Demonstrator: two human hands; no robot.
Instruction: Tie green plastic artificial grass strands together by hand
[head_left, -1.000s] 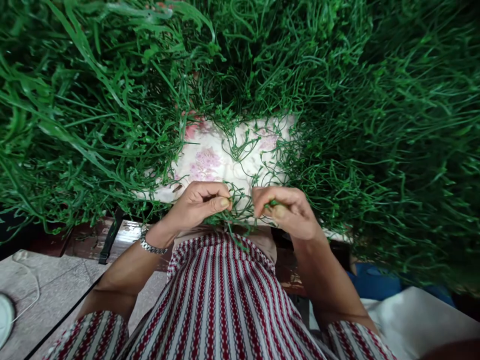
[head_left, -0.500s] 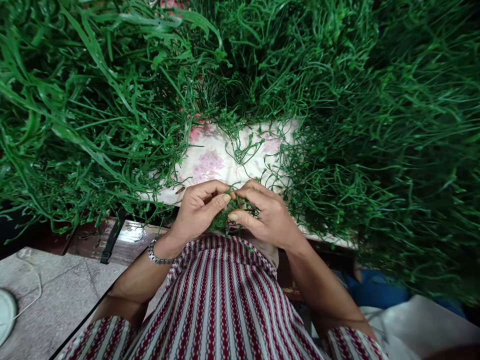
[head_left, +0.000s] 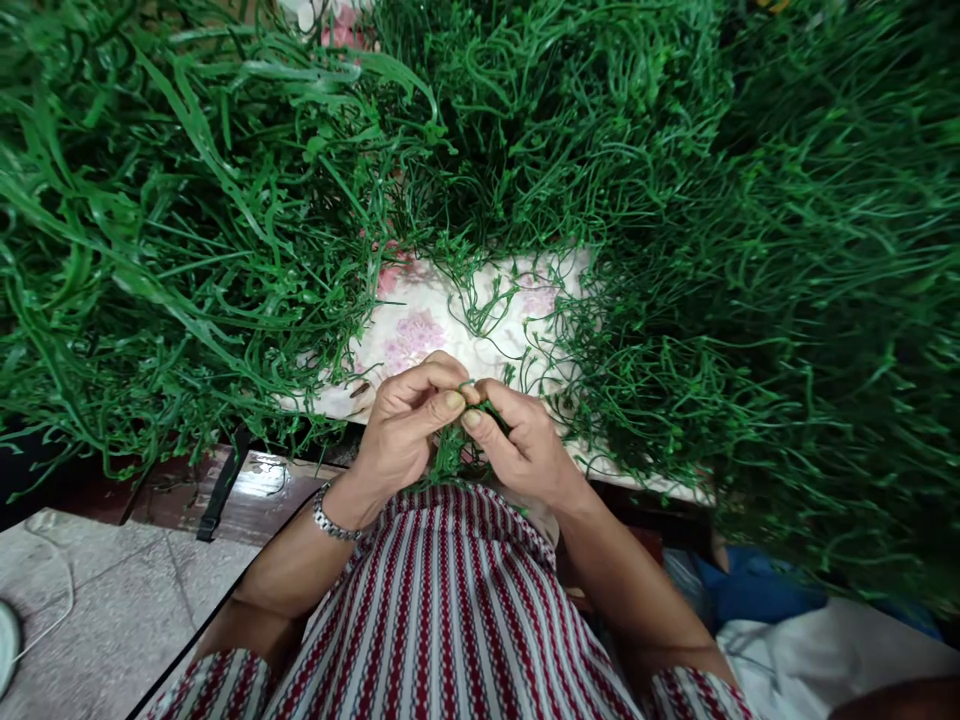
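Note:
My left hand (head_left: 409,420) and my right hand (head_left: 525,435) meet fingertip to fingertip near my waist. Between them is a thin green stem (head_left: 468,382), pinched by thumb and forefinger on each side. Part of it is hidden by the fingers. Below the hands hangs a bunch of green stems (head_left: 448,452), close to my striped shirt (head_left: 442,600). Just beyond my fingers, a few loose green stems (head_left: 480,318) lie on a white flowered cloth (head_left: 416,335). They look like moulded plastic plant stems.
A high heap of wide, glossy green strands (head_left: 172,220) rises on the left. Finer green stems (head_left: 675,300) are piled at the back and right. A black strap (head_left: 223,490) crosses the wooden edge at lower left. Blue fabric (head_left: 761,585) and a pale sheet (head_left: 817,640) are at lower right.
My right thumb and forefinger have closed in and now pinch at the stem beside the left fingertips. The view has shifted slightly.

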